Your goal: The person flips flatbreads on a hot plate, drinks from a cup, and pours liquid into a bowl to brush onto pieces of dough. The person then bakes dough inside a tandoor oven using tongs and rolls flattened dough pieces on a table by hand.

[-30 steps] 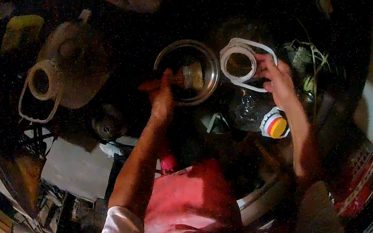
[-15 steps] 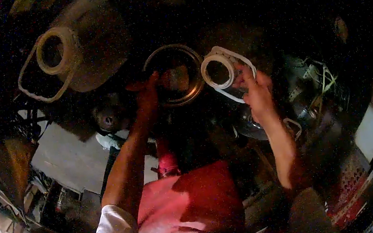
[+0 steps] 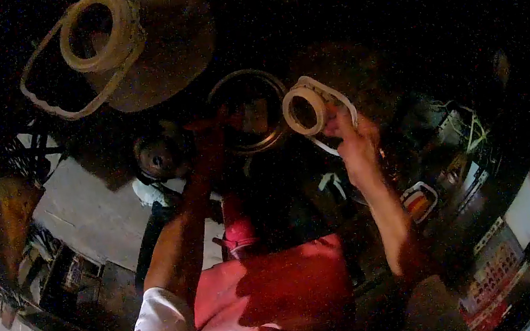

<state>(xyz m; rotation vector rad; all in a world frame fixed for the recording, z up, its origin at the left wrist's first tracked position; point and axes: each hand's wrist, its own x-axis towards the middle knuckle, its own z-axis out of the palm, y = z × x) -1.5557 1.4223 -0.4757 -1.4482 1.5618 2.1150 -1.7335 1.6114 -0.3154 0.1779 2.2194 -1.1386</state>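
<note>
My right hand (image 3: pixel 358 145) is closed at the neck of a plastic jug (image 3: pixel 304 111) with a round mouth and a pale loop handle; the jug's body fades into darkness. The mouth is turned towards a round pan (image 3: pixel 275 81) with a shiny metal rim, just to its left. My left hand (image 3: pixel 214 130) is in deep shadow at the pan's left side, fingers seemingly stretched apart. Whether it touches the pan is too dark to make out. A dim, pale blocky shape (image 3: pixel 256 116) shows inside the rim.
A larger wide-mouthed jug (image 3: pixel 174 49) with a loop handle is at upper left. A dark rounded object (image 3: pixel 156 159) sits left of my forearm, near a pale flat surface (image 3: pixel 95 213). At right are green stalks (image 3: pixel 474 133) and a container with orange in it (image 3: pixel 421 202).
The view has shifted, and the larger jug appears bigger and higher. My right hand and its jug appear slightly further left and lower. My left hand is darker but in nearly the same place.
</note>
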